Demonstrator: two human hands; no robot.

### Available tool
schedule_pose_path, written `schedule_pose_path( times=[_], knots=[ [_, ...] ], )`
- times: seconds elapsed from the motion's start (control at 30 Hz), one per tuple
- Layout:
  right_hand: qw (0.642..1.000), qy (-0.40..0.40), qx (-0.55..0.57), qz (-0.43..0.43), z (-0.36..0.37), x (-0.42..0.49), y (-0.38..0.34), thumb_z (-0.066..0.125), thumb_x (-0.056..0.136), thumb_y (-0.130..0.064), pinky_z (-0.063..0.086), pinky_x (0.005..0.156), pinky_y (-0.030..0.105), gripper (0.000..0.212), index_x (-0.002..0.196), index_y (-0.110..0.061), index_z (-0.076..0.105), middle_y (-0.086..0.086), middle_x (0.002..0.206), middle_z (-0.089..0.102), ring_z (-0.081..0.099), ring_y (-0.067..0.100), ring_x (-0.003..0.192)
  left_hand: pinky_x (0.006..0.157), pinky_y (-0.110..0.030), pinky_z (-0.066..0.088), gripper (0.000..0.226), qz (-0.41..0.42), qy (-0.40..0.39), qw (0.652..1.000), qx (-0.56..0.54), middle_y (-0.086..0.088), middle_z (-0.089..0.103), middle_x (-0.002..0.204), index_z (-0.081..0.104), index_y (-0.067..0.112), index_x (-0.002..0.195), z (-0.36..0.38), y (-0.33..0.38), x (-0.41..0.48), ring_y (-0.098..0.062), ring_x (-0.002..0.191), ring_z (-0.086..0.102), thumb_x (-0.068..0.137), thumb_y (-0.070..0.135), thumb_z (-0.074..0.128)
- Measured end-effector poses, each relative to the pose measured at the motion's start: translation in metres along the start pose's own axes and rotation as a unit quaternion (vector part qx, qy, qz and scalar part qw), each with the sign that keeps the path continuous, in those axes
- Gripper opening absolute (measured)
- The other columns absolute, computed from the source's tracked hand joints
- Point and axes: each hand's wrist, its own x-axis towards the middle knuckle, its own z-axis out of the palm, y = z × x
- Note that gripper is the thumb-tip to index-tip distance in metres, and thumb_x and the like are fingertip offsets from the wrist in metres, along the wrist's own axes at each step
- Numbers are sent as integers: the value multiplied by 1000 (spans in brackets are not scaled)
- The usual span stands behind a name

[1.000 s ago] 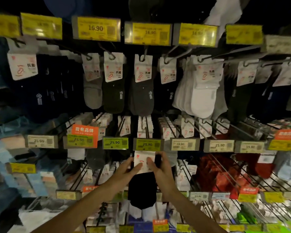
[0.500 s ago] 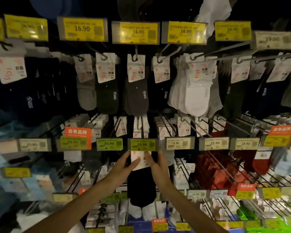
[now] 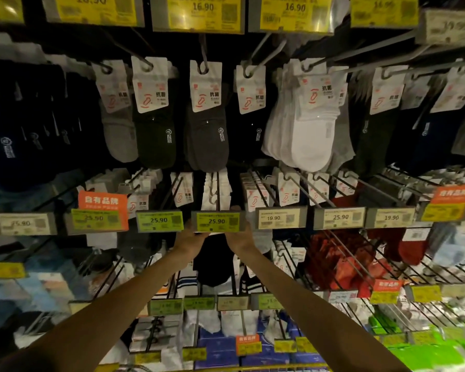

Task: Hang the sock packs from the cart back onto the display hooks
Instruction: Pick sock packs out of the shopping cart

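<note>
A black sock pack hangs between my two wrists, its white header card mostly hidden behind the green 25.90 price label. My left hand holds the pack's top from the left and my right hand holds it from the right. Both hands' fingertips are hidden behind that label. Just above it, a display hook carries a row of white-carded packs.
Dark, grey and white sock packs hang on the upper hooks under yellow 16.90 labels. More hooks and price labels run left and right on this row, with red packs at lower right. Wire hooks jut out towards me below.
Both hands have lifted the black pack upward, from below the 25.90 label to right behind it, so its card is now mostly hidden. The camera has moved closer to the display.
</note>
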Motion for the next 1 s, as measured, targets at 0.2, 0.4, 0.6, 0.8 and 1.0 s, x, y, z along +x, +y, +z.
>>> schedule_pose_path(
  times=[0.2, 0.4, 0.6, 0.8, 1.0],
  knots=[
    [994, -87, -62, 6, -3, 2, 12, 62, 89, -6, 48, 77, 28, 23, 97, -27, 65, -2, 83, 66, 62, 0, 72, 88, -21, 39, 38, 40, -19, 998, 46, -9, 67, 125, 62, 12, 130, 3, -19, 6, -25, 121, 58, 94, 21, 68],
    [998, -51, -33, 9, -19, -43, 23, 60, 97, -12, 50, 95, 26, 44, 136, -11, 40, 7, 120, 64, 62, 13, 110, 69, -18, 48, 43, 45, -32, 998, 42, 0, 66, 92, 50, 18, 126, -15, -47, -17, -13, 83, 65, 90, 14, 73],
    [994, -48, -80, 51, -54, -143, 56, 48, 98, 3, 45, 85, 36, 35, 127, -15, 46, 5, 112, 50, 52, 27, 97, 76, -35, 49, 27, -2, -53, 997, 53, -4, 57, 74, 55, 6, 116, -39, -82, -78, -27, 79, 58, 92, 0, 66],
    [957, -117, -218, 152, -90, -209, 64, 51, 95, 4, 39, 75, 10, 26, 102, -20, 57, 6, 110, 58, 54, 12, 91, 64, -25, 45, 18, 3, -112, 992, 61, -11, 58, 76, 64, 1, 92, -38, -110, -142, -24, 69, 52, 92, -15, 56],
    [902, -198, -308, 228, -110, -255, 70, 52, 96, -2, 44, 74, 20, 18, 105, -5, 67, 6, 104, 62, 58, 21, 98, 50, -20, 45, 13, -61, -218, 973, 43, -11, 55, 65, 60, 3, 96, -16, -151, -178, -16, 54, 56, 95, -9, 56]
  ],
)
